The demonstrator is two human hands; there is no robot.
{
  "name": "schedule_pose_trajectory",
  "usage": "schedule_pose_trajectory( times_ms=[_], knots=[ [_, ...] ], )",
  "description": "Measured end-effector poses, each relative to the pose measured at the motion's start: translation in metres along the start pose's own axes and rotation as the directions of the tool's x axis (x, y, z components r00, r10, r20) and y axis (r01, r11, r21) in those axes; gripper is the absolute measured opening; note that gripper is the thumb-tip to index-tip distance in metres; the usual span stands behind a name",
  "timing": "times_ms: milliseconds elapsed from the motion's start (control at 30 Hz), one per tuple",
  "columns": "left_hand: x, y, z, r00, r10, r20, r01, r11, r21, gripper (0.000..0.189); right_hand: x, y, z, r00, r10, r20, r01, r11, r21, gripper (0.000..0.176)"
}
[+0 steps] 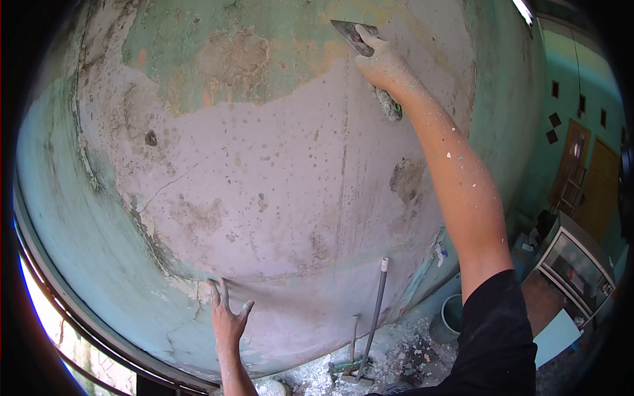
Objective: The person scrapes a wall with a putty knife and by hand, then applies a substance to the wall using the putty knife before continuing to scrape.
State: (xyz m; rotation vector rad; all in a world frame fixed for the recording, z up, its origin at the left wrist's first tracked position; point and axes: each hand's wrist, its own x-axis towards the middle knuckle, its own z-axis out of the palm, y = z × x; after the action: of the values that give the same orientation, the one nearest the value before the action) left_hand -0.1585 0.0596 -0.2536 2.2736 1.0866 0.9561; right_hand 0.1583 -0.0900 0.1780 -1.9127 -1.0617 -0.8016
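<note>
Scraper point(350, 32), one: metal blade, in the right hand point(383, 66), up at the stripped, stained wall point(284, 158); well above the left hand point(229, 318).
Hands, two, well apart: right closed around scraper, a finger along the blade; left empty, fingers spread, contact with wall uncertain.
Below: long-handled tool point(378, 310), upright, leaning; bucket point(441, 327); floor rubble point(406, 336).
Right: television point(573, 264).
</note>
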Motion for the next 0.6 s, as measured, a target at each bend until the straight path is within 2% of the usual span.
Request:
schedule_pose_trajectory(
  times_ms=[133,200,300,500,600],
  knots=[
    [0.0,-0.002,0.001,1.0,0.004,-0.013,-0.004,1.0,-0.023,0.098,0.003,0.004,0.009,0.995,-0.079,-0.062,0.072,0.992,-0.108,0.073],
    [0.002,-0.003,0.0,1.0,0.007,-0.011,-0.007,1.0,-0.019,0.098,0.0,-0.002,0.003,0.999,-0.026,-0.042,0.03,0.996,0.087,0.073],
    [-0.001,-0.004,0.001,1.0,0.005,0.018,-0.004,1.0,-0.025,0.098,-0.005,-0.007,-0.006,0.999,0.044,0.029,-0.046,0.996,0.073,0.074],
    [0.002,0.003,-0.004,1.0,-0.021,0.02,0.021,1.0,-0.023,0.097,0.006,-0.008,-0.001,0.999,0.004,0.037,-0.005,0.999,0.039,0.074],
    [-0.001,-0.005,0.002,1.0,0.016,-0.013,-0.016,0.999,-0.032,0.097,0.003,-0.007,-0.002,1.0,-0.008,0.017,0.008,0.999,0.041,0.075]
  ],
)
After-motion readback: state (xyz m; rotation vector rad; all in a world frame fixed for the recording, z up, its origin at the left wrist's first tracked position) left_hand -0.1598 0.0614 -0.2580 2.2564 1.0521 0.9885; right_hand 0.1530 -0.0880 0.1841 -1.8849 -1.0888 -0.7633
